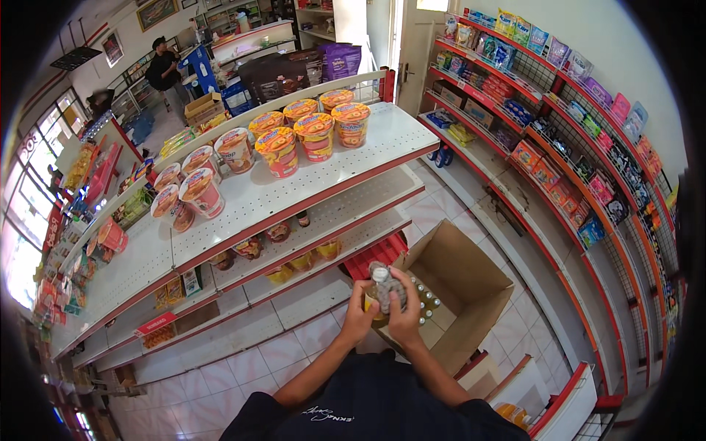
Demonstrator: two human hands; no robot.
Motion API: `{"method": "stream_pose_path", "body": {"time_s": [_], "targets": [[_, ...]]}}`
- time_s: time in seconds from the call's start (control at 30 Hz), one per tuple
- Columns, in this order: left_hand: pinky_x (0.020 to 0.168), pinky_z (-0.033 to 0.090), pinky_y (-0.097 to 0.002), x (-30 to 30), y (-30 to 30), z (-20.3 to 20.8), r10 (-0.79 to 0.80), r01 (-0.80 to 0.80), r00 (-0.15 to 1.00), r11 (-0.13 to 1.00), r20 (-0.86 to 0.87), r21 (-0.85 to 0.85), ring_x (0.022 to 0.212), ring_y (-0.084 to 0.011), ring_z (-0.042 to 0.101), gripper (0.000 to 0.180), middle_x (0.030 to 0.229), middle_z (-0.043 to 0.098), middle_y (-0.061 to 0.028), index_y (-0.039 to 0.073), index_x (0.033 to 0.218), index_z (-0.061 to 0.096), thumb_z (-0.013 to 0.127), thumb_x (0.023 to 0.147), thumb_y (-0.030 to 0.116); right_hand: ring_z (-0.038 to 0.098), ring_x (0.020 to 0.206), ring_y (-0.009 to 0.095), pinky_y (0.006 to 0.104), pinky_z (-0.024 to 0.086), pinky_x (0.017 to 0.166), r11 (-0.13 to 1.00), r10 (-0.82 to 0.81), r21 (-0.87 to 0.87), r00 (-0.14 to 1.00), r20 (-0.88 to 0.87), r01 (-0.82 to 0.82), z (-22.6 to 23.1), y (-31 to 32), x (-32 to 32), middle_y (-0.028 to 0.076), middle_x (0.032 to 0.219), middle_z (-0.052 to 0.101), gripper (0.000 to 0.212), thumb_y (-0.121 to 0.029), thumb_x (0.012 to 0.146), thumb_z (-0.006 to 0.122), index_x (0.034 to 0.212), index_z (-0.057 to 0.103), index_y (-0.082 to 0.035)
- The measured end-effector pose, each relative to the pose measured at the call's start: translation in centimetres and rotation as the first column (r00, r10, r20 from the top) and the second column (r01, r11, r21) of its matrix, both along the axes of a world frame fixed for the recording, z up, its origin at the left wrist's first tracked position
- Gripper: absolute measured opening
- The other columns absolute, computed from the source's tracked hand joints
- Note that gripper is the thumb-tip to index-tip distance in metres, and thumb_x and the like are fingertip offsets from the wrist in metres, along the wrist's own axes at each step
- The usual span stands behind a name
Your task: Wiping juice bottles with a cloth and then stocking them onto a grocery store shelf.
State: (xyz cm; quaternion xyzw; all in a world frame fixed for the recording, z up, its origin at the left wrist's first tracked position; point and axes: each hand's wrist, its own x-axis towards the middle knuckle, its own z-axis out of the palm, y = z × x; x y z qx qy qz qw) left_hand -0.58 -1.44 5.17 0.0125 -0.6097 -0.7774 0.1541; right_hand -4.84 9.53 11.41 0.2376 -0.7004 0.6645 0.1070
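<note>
In front of my chest I hold a small bottle with a pale cap (pixel 380 274), yellowish low down. My left hand (pixel 358 314) is closed round its left side. My right hand (pixel 404 317) presses a crumpled grey cloth (pixel 393 294) against it, fingers curled. The cloth and my fingers hide most of the bottle. Just beyond and to the right of my hands stands an open cardboard box (pixel 471 268). Several bottles with shiny caps (pixel 428 303) stand upright inside it, on its left side.
A white shelf unit (pixel 382 136) spans the left, with cup noodles (pixel 276 152) on top and packets lower down. Red-edged racks of packaged goods (pixel 544 125) curve along the right. A red crate (pixel 375 257) sits behind my hands. A person (pixel 163 72) stands far back.
</note>
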Motion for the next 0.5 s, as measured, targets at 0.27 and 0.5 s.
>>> {"method": "stream_pose_path", "body": {"time_s": [0.27,0.5], "targets": [[0.095,0.041,-0.0260,-0.3,-0.2,1.2,0.032,-0.052,0.998,0.892,0.052,0.448,0.106,-0.0103,0.051,0.043,0.114,0.055,-0.0026,0.005,0.125,0.046,0.053,0.101,0.040,0.040,0.136,0.044,0.0434,0.033,0.112,0.972,0.125,0.219,0.971,-0.202,-0.080,-1.4,0.2,2.5,0.030,0.149,0.036,0.054,-0.004,0.087,0.053,0.140,0.045,0.004],[0.099,0.040,-0.0266,0.2,0.7,0.9,-0.085,0.068,0.996,0.920,0.029,0.387,0.112,-0.0111,0.052,0.054,0.127,0.055,-0.0040,0.005,0.142,0.040,0.050,0.102,0.038,0.039,0.138,0.036,0.0419,0.027,0.114,0.984,0.172,0.053,0.985,-0.005,-0.172,-0.1,-0.1,-0.5,0.024,0.150,0.038,0.049,-0.004,0.093,0.043,0.142,0.041,0.004]]}}
